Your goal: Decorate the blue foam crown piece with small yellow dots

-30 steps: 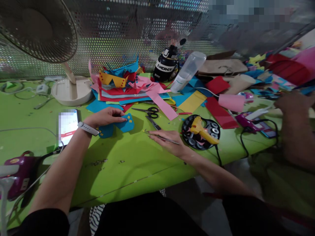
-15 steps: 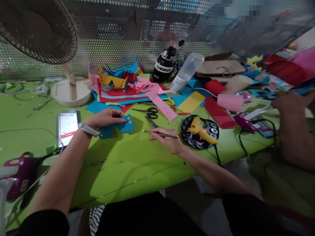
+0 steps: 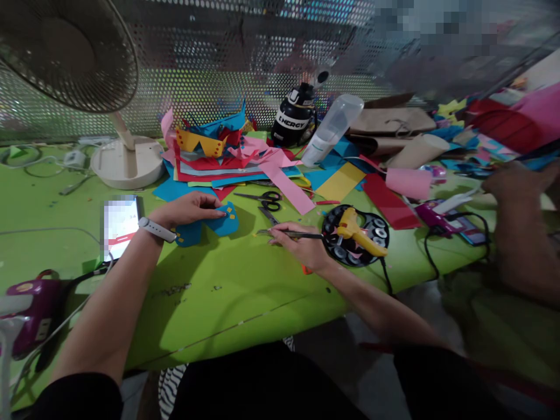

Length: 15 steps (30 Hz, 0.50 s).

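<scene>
our left hand (image 3: 192,210) pinches one blue cutout (image 3: 222,220); our right (image 3: 301,240) pinches one pair of tweezers (image 3: 301,234), tip pointing left, long axis sideways.

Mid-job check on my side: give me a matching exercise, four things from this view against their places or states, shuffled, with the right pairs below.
Things:
1. Blue cutout
2. Thin tool
3. Glue gun
4. Phone

Places or states:
A. On the black tray
B. Screen lit
C. In the left hand
D. In the right hand

Right pairs: 1-C, 2-D, 3-A, 4-B
</scene>
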### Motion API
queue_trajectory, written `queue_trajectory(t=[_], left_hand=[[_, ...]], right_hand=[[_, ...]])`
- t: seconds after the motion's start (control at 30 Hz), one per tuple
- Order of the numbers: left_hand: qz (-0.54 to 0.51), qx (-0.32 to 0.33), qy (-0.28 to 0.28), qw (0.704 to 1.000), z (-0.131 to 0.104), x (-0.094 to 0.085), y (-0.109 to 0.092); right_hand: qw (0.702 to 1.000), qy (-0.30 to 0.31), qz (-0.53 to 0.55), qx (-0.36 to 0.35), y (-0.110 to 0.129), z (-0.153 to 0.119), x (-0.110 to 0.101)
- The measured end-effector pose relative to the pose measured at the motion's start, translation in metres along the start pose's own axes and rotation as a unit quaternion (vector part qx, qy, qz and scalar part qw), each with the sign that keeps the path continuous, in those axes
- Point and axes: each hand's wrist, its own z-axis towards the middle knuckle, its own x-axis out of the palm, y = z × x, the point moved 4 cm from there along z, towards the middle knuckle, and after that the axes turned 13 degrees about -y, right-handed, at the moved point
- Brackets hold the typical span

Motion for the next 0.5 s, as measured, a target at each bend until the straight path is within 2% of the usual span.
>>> queue_trajectory(t=[0.13, 0.27, 0.5], left_hand=[[0.007, -0.002, 0.002, 1.000, 0.0005, -0.0003, -0.0002], [0.008, -0.002, 0.000, 1.000, 0.0004, -0.0003, -0.0003], [0.006, -0.002, -0.003, 1.000, 0.0004, -0.0003, 0.0004]], right_hand=[[0.999, 0.030, -0.021, -0.037, 0.0038, -0.0028, 0.0036], [0.994, 0.029, -0.049, -0.096, 0.0087, -0.0053, 0.0036], [0.991, 0.031, -0.075, -0.109, 0.0091, -0.0059, 0.0010]])
